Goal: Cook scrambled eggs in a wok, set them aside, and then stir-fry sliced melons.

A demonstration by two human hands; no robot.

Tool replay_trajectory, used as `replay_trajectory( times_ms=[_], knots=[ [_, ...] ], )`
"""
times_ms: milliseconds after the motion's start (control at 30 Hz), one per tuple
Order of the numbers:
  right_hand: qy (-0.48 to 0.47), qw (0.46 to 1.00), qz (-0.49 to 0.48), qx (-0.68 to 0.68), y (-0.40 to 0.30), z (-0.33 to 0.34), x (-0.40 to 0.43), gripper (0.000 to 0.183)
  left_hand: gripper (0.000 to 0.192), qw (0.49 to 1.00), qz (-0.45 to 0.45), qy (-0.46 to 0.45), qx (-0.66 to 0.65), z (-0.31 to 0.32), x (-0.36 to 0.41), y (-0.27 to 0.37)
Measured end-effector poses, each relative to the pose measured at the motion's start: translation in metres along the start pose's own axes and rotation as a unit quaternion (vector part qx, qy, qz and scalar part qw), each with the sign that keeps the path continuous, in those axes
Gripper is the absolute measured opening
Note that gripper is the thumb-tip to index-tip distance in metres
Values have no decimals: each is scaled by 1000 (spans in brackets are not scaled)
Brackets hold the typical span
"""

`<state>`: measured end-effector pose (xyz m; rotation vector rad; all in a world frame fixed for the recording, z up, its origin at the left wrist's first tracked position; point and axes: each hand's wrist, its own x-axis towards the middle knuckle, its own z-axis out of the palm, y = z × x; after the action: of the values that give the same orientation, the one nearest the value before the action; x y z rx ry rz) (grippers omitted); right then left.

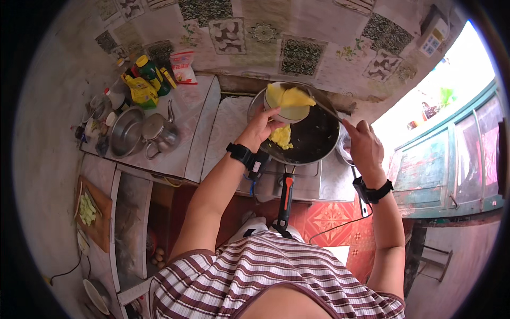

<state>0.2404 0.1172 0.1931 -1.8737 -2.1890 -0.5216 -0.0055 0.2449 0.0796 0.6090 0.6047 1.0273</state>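
Observation:
My left hand [265, 125] holds a white bowl [293, 115] by its side, above the left part of a dark frying pan [316, 137]. Yellow cooked egg [297, 97] lies across the bowl's top, in part on the head of a metal utensil. The handle of that utensil is in my right hand [364, 147], at the pan's right side. Another clump of egg [281, 136] rests in the pan below the bowl. The pan sits over a stove [310, 179], its black and orange handle pointing towards me.
On the left counter [175, 159] stand a metal kettle [161, 129], a steel basin [125, 135] and several bottles and packets. Lower left, a wooden cutting board [101, 215] carries sliced green vegetable [87, 209]. A container with a plastic liner [343, 147] is just right of the pan.

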Motion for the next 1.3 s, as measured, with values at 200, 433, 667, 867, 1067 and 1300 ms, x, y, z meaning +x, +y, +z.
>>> replay_trajectory(
  times_ms=[200,433,667,867,1067,1300],
  knots=[
    [19,997,-59,-42,2,-6,3,46,49,999,-26,13,43,-2,-11,-7],
    [-23,987,-150,-46,23,12,18,38,69,996,-13,-57,63,-11,7,2],
    [-9,979,-188,-72,40,31,34,32,74,944,37,38,325,3,59,4],
    [-55,978,-159,-121,54,41,23,32,82,697,240,51,673,2,73,7],
    [-162,986,-34,5,67,41,27,22,79,944,98,155,273,-9,24,50],
    [-120,992,-44,11,-2,67,69,22,66,974,131,155,104,-50,-46,62]
  ],
)
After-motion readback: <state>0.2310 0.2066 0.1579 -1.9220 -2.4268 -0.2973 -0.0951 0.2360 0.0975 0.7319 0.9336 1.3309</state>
